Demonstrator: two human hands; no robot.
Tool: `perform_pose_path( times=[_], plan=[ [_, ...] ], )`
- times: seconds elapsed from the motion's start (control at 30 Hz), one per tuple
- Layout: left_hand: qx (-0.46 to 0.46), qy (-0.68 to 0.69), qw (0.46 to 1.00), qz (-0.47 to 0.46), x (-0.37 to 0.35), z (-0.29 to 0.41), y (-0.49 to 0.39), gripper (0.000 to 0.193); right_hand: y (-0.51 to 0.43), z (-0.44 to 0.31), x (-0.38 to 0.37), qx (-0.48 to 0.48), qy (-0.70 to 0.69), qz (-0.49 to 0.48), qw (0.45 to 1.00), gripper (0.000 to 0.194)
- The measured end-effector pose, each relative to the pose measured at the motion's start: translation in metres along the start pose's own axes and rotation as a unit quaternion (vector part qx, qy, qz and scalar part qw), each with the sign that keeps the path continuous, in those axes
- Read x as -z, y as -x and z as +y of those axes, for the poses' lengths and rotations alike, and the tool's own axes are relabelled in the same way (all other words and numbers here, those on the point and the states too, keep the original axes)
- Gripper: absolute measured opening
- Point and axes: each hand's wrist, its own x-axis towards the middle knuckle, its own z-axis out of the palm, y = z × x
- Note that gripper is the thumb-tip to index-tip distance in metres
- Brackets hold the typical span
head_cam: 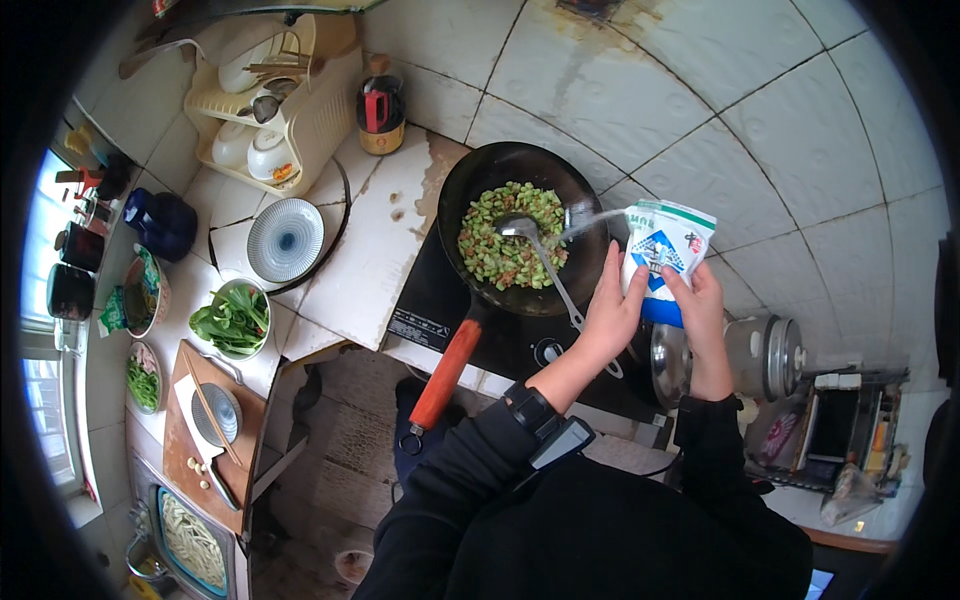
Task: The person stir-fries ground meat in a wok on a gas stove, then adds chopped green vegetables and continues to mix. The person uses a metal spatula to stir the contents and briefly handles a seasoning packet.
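Both my hands hold a white, blue and green plastic packet (661, 251), tilted beside the wok, with writing on it. My left hand (613, 311) grips its left side and my right hand (699, 304) its right side. From the packet's corner a white granular stream (596, 223) runs toward the wok (525, 300). Chopped green pieces with brown minced bits (510, 255) lie in the wok. A metal ladle (517, 225) rests in them, its handle leaning over the rim beneath my left forearm. The wok's red-orange handle (448, 371) points toward me.
The wok stands on a black cooktop (427, 300) against a tiled wall. At left are a striped plate (286, 238), a bowl of leafy greens (232, 319), and a cutting board (180, 442) with a knife (220, 484). A sauce bottle (381, 109) stands behind; a metal pot (761, 352) is right.
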Motion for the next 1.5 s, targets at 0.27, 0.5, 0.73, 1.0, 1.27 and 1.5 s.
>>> perform_pose_path(
  times=[0.27,0.5,0.73,1.0,1.27,1.5],
  plan=[
    [-0.1,-0.143,0.985,0.003,0.001,0.037,0.035,0.074,0.03,0.014,0.007,0.153,-0.14,0.109,0.972,0.038],
    [0.006,0.072,0.991,-0.111,0.024,0.086,0.077,0.063,0.062,-0.014,0.0,0.195,-0.096,-0.077,0.973,0.054],
    [-0.069,0.037,0.996,-0.049,0.079,0.154,0.106,0.064,0.054,-0.093,-0.051,0.111,-0.122,-0.279,0.946,0.061],
    [-0.222,-0.027,0.974,-0.023,0.193,0.215,0.118,0.071,-0.023,-0.195,-0.159,0.227,-0.167,-0.218,0.934,0.045],
    [-0.043,-0.039,0.991,0.117,0.363,0.176,0.211,0.053,-0.22,-0.278,-0.302,0.28,-0.004,0.046,0.959,0.048],
    [0.007,0.021,0.966,0.258,0.432,0.164,0.289,0.047,-0.29,-0.267,-0.373,0.293,0.203,0.063,0.932,0.049]
  ],
)
